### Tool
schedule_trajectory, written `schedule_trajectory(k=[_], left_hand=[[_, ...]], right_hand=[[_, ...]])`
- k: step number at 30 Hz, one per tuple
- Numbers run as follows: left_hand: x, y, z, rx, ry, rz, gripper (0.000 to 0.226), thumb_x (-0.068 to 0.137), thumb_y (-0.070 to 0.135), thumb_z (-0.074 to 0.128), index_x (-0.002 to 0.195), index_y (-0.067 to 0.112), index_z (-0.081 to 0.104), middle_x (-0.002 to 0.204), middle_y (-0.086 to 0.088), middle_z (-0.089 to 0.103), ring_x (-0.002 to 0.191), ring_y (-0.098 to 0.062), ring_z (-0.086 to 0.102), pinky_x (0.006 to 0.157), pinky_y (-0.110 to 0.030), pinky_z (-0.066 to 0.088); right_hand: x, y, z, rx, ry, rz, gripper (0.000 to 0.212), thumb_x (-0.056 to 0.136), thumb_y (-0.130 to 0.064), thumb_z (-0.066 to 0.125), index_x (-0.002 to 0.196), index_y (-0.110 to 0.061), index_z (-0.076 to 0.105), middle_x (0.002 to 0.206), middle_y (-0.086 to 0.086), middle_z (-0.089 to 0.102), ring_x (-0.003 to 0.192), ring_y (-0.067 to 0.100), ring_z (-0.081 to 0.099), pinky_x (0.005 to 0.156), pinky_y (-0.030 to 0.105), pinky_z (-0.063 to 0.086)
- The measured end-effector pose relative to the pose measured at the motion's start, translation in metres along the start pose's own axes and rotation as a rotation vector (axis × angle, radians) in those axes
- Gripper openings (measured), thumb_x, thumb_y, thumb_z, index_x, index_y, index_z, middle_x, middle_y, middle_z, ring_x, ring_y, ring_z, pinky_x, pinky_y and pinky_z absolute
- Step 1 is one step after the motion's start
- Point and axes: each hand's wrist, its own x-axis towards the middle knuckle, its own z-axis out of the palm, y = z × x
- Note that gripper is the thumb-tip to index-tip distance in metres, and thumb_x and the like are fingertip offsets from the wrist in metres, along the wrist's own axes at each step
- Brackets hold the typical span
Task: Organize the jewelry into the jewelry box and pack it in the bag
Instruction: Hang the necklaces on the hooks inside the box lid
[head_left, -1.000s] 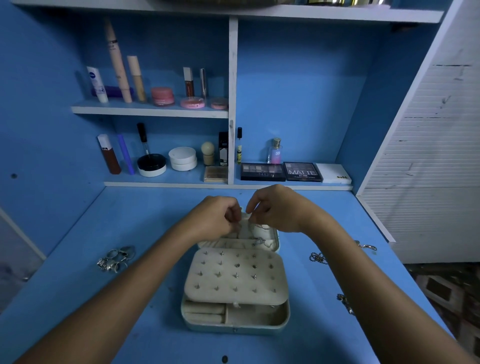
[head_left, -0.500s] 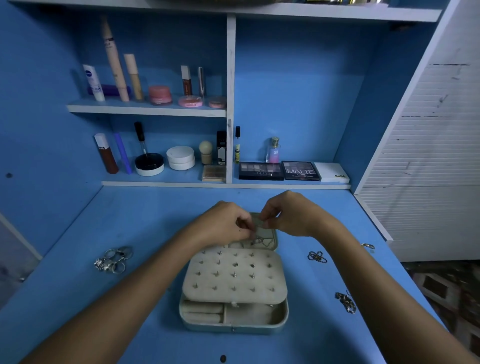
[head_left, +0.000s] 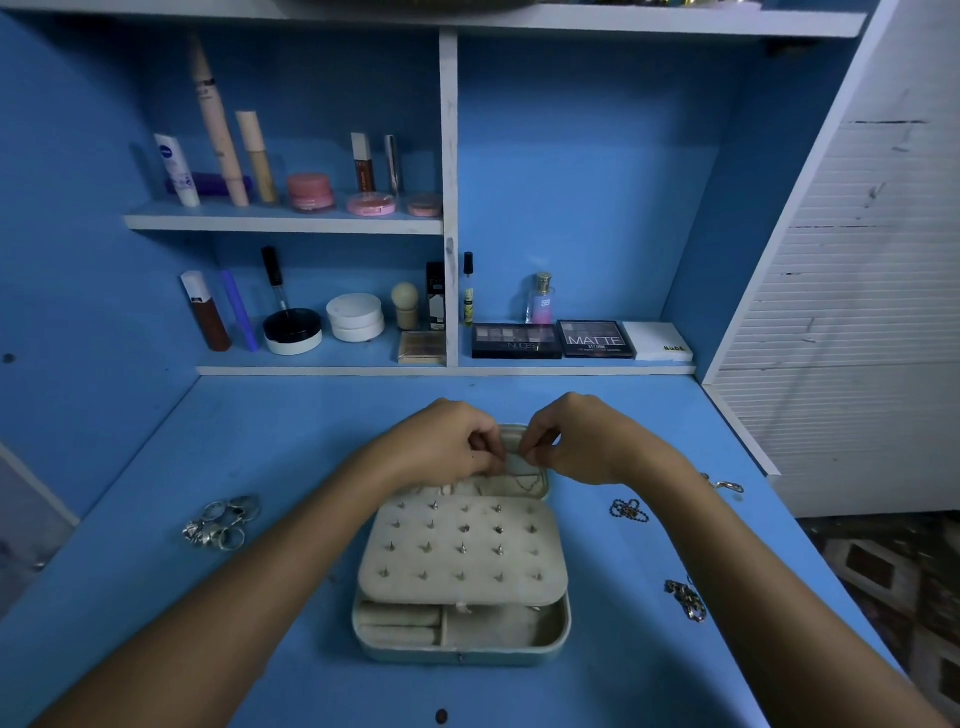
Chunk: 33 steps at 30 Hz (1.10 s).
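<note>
Far left on the blue desk (head_left: 260, 447) we see a cluster of silver rings (head_left: 222, 522), loose, well apart from the box. On the upper shelf (head_left: 280, 222) a white tube reads NIVEA (head_left: 176, 169); other tubes and pink pots beside it, labels too small to read. Centre: open jewelry box (head_left: 462, 644), pale, with studded earring panel (head_left: 462, 553) lying over the tray, ring rolls front left, open compartment front right. Our left hand (head_left: 441, 447) has fingers curled, tips pinched at the box's far lid; our right hand (head_left: 582, 441) likewise pinches, just beside the left. Between them a thin chain necklace (head_left: 524, 480) hangs into the lid pocket; we can't tell exactly which fingers grip it, item too fine. On the lower shelf behind, palettes read NUDES (head_left: 517, 342) and MATTE (head_left: 595, 339), white box reads NUDE (head_left: 657, 341); small perfume bottle (head_left: 540, 300) marked SB. Right of the box: a beaded chain (head_left: 628, 511) on the desk, a clasp piece (head_left: 724, 485) near the right forearm, another chain (head_left: 687, 600) nearer the desk's edge.
</note>
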Motion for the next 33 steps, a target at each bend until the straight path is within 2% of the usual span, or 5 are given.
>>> schedule_trajectory(k=[8, 15, 23, 28, 33], left_hand=[[0.003, -0.006, -0.019, -0.076, 0.135, -0.049, 0.001, 0.091, 0.025, 0.070, 0.089, 0.025, 0.071, 0.087, 0.010, 0.069, 0.076, -0.003, 0.061, 0.069, -0.018, 0.047], [0.009, -0.003, -0.010, -0.077, 0.122, -0.039, 0.001, 0.090, 0.025, 0.070, 0.090, 0.026, 0.070, 0.087, 0.010, 0.067, 0.075, -0.003, 0.060, 0.068, -0.018, 0.046], [0.015, -0.002, 0.006, 0.005, 0.068, -0.005, 0.024, 0.094, 0.012, 0.060, 0.106, 0.027, 0.075, 0.085, 0.010, 0.068, 0.072, -0.002, 0.059, 0.065, -0.015, 0.043], [0.017, -0.003, 0.009, 0.156, 0.056, 0.027, 0.025, 0.093, 0.017, 0.060, 0.109, 0.029, 0.076, 0.090, 0.012, 0.063, 0.093, -0.013, 0.060, 0.085, -0.032, 0.051], [0.009, 0.004, 0.007, 0.192, 0.030, 0.049, 0.028, 0.095, 0.015, 0.055, 0.106, 0.027, 0.077, 0.083, 0.014, 0.057, 0.087, -0.012, 0.058, 0.080, -0.029, 0.051]], right_hand=[[-0.004, -0.001, 0.008, -0.020, -0.008, 0.010, 0.021, 0.090, -0.014, 0.063, 0.092, -0.029, 0.077, 0.098, -0.009, 0.072, 0.090, 0.012, 0.067, 0.084, 0.029, 0.058], [-0.005, -0.001, 0.013, -0.012, -0.022, 0.000, 0.019, 0.087, -0.011, 0.069, 0.086, -0.030, 0.072, 0.087, -0.012, 0.070, 0.072, -0.001, 0.060, 0.056, 0.009, 0.040], [-0.007, -0.002, 0.017, 0.005, -0.038, 0.008, 0.021, 0.089, -0.015, 0.066, 0.092, -0.033, 0.075, 0.091, -0.009, 0.067, 0.078, 0.009, 0.062, 0.062, 0.015, 0.044], [-0.008, -0.001, 0.018, 0.028, -0.051, 0.003, 0.014, 0.086, -0.024, 0.074, 0.082, -0.036, 0.070, 0.089, -0.013, 0.065, 0.074, 0.003, 0.058, 0.059, 0.013, 0.039], [-0.009, 0.003, 0.017, 0.049, -0.033, -0.035, 0.006, 0.089, -0.021, 0.072, 0.089, -0.027, 0.074, 0.091, -0.007, 0.068, 0.070, 0.002, 0.056, 0.059, 0.012, 0.039]])
